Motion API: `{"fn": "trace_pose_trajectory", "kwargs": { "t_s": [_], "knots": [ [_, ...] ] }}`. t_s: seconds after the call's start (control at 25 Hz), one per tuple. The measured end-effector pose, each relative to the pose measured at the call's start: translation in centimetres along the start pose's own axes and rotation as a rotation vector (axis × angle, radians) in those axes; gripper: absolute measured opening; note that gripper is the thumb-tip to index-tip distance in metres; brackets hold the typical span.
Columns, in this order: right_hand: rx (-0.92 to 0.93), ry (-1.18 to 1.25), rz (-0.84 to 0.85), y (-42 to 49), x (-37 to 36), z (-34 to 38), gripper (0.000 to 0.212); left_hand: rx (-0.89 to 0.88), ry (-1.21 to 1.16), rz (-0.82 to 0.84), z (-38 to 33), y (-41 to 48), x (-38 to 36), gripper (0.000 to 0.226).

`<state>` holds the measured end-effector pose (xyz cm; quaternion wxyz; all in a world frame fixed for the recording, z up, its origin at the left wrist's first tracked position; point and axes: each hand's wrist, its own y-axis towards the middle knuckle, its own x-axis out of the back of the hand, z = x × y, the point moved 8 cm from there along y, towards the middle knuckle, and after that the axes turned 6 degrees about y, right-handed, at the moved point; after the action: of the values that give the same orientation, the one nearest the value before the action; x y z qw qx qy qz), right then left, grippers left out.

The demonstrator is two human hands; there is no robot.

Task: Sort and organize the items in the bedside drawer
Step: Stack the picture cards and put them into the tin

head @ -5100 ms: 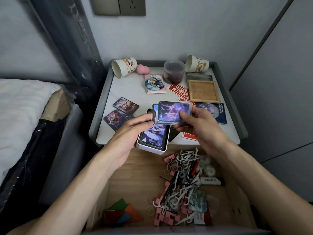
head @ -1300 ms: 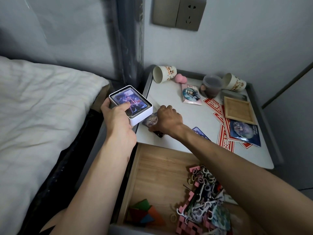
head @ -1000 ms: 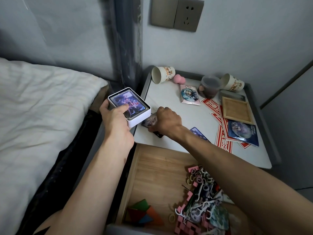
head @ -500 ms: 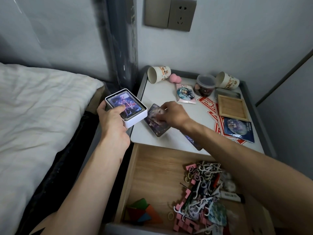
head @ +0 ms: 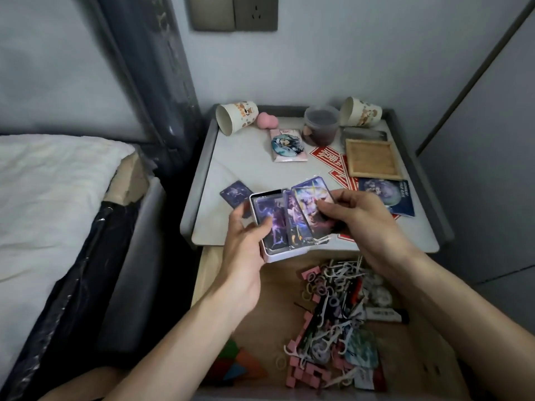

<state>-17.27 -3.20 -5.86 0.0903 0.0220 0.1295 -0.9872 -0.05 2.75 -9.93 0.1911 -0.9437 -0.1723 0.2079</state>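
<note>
My left hand (head: 246, 235) grips a small white card box (head: 273, 254) from below, thumb on the purple card lying in it. My right hand (head: 353, 218) pinches a sleeved picture card (head: 305, 209) by its right side and holds it over the box's right edge. Both hover above the front edge of the white bedside table (head: 246, 163). One dark card (head: 235, 193) lies on the table left of the box. Below, the open wooden drawer (head: 278, 299) holds a jumble of floss picks, hair ties and pink blocks (head: 327, 322).
At the table's back stand two tipped paper cups (head: 236, 117), a pink sponge (head: 267, 120), a lidded jar (head: 320, 124), a badge packet (head: 288, 144), a wooden frame (head: 372, 159), red paper cuts and a blue card (head: 388, 196). The bed (head: 52, 198) lies left. Coloured triangles (head: 237, 363) sit in the drawer's near left corner.
My right hand lifted a card off the table and brought it to the box. My left hand carried the box from beside the table's left edge to over its front edge.
</note>
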Motion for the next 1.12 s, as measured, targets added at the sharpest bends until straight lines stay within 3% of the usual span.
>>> {"fn": "trace_pose_trajectory", "kwargs": {
  "t_s": [0.44,0.8,0.96,1.12],
  "knots": [
    [0.060,-0.234,-0.056,-0.4,1.8,-0.1,0.005,0.127,-0.001,0.187,2.9,-0.5,-3.9,0.033],
    [0.104,-0.406,-0.073,-0.7,1.5,0.2,0.008,0.111,-0.008,0.129,3.1,0.0,-2.8,0.036],
    [-0.063,-0.353,0.011,-1.0,1.4,-0.2,0.018,0.110,0.023,0.102,3.1,0.3,-2.3,0.036],
    [-0.038,-0.595,0.075,-1.0,0.5,-0.6,0.024,0.116,0.033,0.133,3.2,0.0,-2.7,0.036]
  ]
}}
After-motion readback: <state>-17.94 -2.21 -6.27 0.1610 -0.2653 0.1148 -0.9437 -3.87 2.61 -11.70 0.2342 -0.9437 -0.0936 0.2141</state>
